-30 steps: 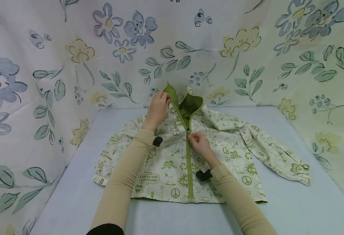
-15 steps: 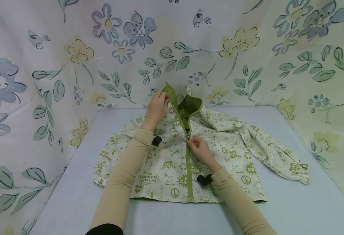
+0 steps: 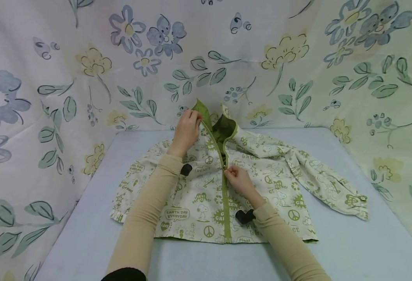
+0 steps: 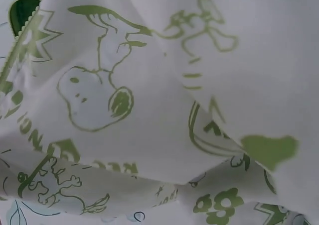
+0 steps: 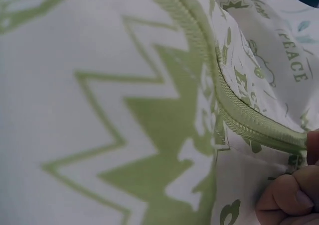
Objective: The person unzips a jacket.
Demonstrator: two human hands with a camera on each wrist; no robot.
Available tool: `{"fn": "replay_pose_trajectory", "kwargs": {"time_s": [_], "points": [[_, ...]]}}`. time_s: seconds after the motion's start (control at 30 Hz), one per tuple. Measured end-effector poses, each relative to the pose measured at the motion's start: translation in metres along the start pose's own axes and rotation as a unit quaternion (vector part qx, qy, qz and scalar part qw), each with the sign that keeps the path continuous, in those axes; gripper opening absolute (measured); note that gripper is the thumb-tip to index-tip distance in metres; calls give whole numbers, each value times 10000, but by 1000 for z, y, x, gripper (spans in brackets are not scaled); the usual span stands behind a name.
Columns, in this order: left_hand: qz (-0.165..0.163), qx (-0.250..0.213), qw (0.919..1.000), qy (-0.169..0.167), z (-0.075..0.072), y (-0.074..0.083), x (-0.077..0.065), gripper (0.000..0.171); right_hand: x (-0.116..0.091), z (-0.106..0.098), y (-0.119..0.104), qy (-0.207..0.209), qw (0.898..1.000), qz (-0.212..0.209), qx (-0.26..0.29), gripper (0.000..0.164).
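Note:
A white jacket (image 3: 177, 195) with green cartoon print lies front up, its green zipper (image 3: 226, 218) running down the middle. Above the right hand the zipper is parted, showing the green lining (image 3: 223, 130). My left hand (image 3: 188, 130) grips the collar edge on the left and lifts it. At the lower end of the opening, my right hand (image 3: 240, 180) pinches the zipper pull, which the fingers mostly hide. In the right wrist view, curled fingers (image 5: 286, 200) show beside the zipper tape (image 5: 234, 105). The left wrist view holds only printed fabric (image 4: 149, 95).
The jacket rests on a pale table (image 3: 336, 246). One sleeve (image 3: 332, 187) stretches out to the right, the other (image 3: 132, 187) lies at the left, partly behind the left forearm. A flowered curtain (image 3: 206, 50) stands behind the table.
My right hand has slid a little down the front, and the zipper's opening has lengthened with it. The left hand stays at the collar.

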State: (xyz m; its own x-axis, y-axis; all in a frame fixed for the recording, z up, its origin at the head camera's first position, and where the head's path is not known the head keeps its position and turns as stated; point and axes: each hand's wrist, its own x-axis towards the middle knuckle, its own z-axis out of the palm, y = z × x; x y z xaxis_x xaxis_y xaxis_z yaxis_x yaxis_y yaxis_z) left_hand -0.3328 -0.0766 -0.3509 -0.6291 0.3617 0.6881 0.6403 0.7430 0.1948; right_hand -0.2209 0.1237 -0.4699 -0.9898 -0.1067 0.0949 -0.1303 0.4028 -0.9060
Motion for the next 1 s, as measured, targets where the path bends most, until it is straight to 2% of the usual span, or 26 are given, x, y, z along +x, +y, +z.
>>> {"fn": "replay_pose_trajectory", "kwargs": {"time_s": [0.1,0.2,0.3,0.43,0.57,0.7,0.77,0.83,1.0], "points": [[88,-59,9999,-40,-1,0,-2,12,1,-1,-2,32,9999,102,-84,16],[323,-66,9994,-79,0,1,-4,12,1,-1,-3,85,9998,98,-117,16],[771,-132,9969,-58,2,5,-5,16,1,-2,-3,129,9998,97,-127,17],[1502,-439,9874,-232,7,16,-11,21,2,-3,-4,173,9997,105,-165,17],[2026,-717,9722,-934,16,30,-21,19,2,-4,-7,185,9996,62,-199,18],[2255,-900,9500,-1963,22,38,-30,24,0,-5,-10,131,9999,26,-93,18],[2311,-756,9401,-2389,25,41,-33,28,-1,-7,-11,107,9999,2,-33,18],[2347,-513,9330,-2681,27,42,-35,32,-1,-8,-11,87,10000,-32,-4,18],[2451,124,9213,-3017,30,41,-39,33,-1,-9,-10,63,9999,-78,-7,19]]}}
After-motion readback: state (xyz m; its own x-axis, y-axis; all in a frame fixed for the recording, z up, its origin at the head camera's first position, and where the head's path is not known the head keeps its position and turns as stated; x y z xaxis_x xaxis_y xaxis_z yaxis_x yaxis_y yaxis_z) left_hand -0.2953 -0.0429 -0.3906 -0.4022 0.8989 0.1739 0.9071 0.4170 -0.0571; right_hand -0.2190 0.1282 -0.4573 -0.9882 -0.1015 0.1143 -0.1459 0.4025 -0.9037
